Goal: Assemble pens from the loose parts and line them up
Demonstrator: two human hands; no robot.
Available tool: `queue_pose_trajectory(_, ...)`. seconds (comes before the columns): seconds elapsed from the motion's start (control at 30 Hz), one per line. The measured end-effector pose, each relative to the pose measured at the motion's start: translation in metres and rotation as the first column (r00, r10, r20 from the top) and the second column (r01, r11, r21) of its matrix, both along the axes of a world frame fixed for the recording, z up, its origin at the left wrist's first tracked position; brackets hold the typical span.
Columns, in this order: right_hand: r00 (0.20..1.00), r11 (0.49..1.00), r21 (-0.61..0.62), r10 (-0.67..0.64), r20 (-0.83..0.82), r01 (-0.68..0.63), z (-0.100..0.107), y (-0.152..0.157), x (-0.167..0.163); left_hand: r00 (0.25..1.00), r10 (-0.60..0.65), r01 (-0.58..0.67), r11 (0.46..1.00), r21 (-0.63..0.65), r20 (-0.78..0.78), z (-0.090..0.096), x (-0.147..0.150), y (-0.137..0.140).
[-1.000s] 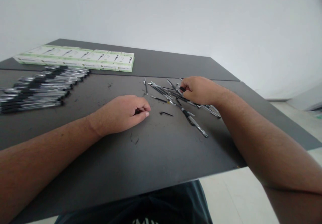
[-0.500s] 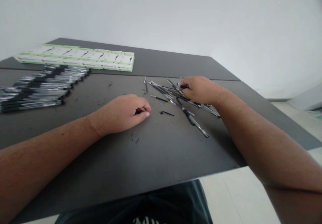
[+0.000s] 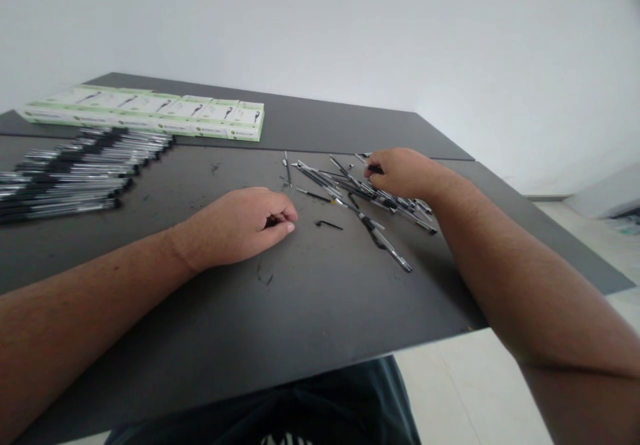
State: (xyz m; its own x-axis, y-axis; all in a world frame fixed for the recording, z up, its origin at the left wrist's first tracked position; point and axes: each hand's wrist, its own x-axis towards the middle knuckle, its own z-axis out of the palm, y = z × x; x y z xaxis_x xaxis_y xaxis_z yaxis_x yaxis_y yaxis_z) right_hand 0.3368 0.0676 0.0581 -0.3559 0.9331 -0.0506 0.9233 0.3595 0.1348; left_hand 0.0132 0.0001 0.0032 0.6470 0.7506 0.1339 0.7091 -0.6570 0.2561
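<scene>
My left hand rests on the dark table, fingers curled around a small black thing that is mostly hidden. Over the far side of a loose pile of pen parts, my right hand pinches a short black pen part; its exact kind is unclear. Clear barrels and dark rods lie crossed beneath and beside that hand. Between the hands is a small black bent piece. A thin refill with a yellowish end lies just beyond it, and another slim piece points away from me.
Many clear pens with black parts are laid in a row at the left. Behind them stands a line of white and green boxes showing pen pictures. The table's near edge runs above my lap, with a wall behind the table.
My right hand has shifted slightly away from me and to the right over the pile, still pinching the black part. My left hand looks the same; the view has moved slightly.
</scene>
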Motion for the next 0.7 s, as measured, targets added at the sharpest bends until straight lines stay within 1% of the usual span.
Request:
queue_pose_trajectory(0.3, 1.000, 0.998, -0.066, -0.021, 0.020, 0.022, 0.0029, 0.0038, 0.0071, 1.000, -0.001, 0.001, 1.000, -0.007, -0.011, -0.0006, 0.0005, 0.0013)
queue_pose_trajectory(0.5, 0.996, 0.997, -0.076, -0.014, 0.086, 0.021, 0.0062, 0.0047, 0.0103, 1.000, -0.006, 0.006, 1.000, -0.007, -0.016, 0.0000, 0.0000, 0.0017)
queue_pose_trajectory(0.63, 0.993, 0.987, -0.159, -0.005, 0.121, 0.024, 0.0074, 0.0039, 0.0103, 1.000, 0.003, -0.004, 1.000, -0.017, -0.021, 0.0011, 0.0006, 0.0015)
queue_pose_trajectory(0.7, 0.992, 0.983, -0.181, -0.003, 0.126, 0.026, 0.0072, 0.0039, 0.0102, 1.000, 0.003, -0.003, 1.000, -0.020, -0.030, 0.0011, 0.0004, 0.0018)
